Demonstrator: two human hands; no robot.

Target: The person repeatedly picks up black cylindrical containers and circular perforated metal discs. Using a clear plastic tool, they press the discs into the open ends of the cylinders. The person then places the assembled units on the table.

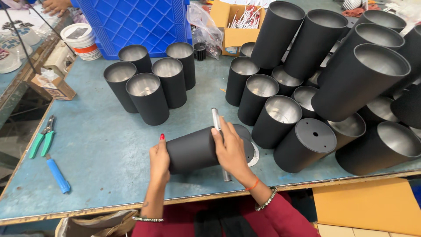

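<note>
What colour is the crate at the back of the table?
Blue, a lattice-walled plastic crate, clearest in the head view.

The cylinder (193,149) lying on its side near the front has a matt black, smooth outer coat. The upright cylinders (147,94) behind it show dull, brushed silvery metal inside. The surface (101,145) looks like painted blue-grey sheet, scuffed and worn, with a bare metal edge. At far left, the crate (136,22) is glossy blue plastic. The box (232,26) far behind is plain brown cardboard. The pliers (42,140) at left have green rubbery grips.
</note>
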